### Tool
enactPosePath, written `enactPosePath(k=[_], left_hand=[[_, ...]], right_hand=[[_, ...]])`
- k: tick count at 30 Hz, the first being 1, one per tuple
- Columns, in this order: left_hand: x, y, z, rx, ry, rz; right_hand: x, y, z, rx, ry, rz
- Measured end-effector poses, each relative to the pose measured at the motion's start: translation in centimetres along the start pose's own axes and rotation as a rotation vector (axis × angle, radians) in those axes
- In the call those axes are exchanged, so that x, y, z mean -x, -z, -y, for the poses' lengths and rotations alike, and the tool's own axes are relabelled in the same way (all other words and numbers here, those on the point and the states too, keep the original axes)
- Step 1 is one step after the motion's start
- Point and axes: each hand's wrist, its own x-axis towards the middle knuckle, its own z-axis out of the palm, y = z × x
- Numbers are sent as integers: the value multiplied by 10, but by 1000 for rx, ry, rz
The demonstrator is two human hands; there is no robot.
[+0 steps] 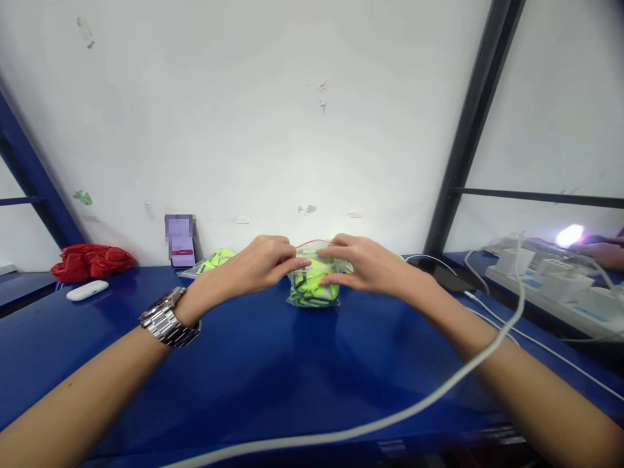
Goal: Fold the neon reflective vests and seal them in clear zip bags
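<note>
A clear plastic zip bag (pixel 314 289) with a red line along its mouth stands on the blue table in front of me. Folded neon yellow-green fabric with grey strips fills it. My left hand (pixel 273 263) pinches the bag's upper left edge between thumb and fingers. On the other side, my right hand (pixel 358 263) holds the upper right edge, its thumb lying lower against the bag's front. The right fingertips are partly hidden behind the plastic. A second bag of neon fabric (pixel 214 261) lies behind my left wrist, partly covered by it.
A phone (pixel 181 240) leans on the wall at left, near a red cloth bundle (pixel 92 262) and a white oval case (pixel 88 290). A white cable (pixel 429 396) crosses the foreground over my right forearm. Power strips with chargers (pixel 560 279) and another person's hand (pixel 607 252) are at right.
</note>
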Motion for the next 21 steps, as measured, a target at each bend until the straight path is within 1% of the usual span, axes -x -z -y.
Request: enactPosePath(k=[4,8,11,14,17,19,21], left_hand=[[1,-5,5,-34,-28,-67],[3,-9,6,-35,-2,-116],[4,-10,4,-4,3,-114],[4,-12,3,21,10,-87],[4,-12,5,15,25,-66],[5,-11,6,12,31,-56],[7,-8,6,35,47,-48]], right_hand=[[-3,-2,0,-8,-28,69],[-9,-3,0,2,-49,150],[-11,-4,5,75,-93,184],[-10,-7,12,178,-166,206],[-7,-8,10,201,-235,204],[-3,-7,2,104,-190,213],[2,-3,-9,-48,-89,173]])
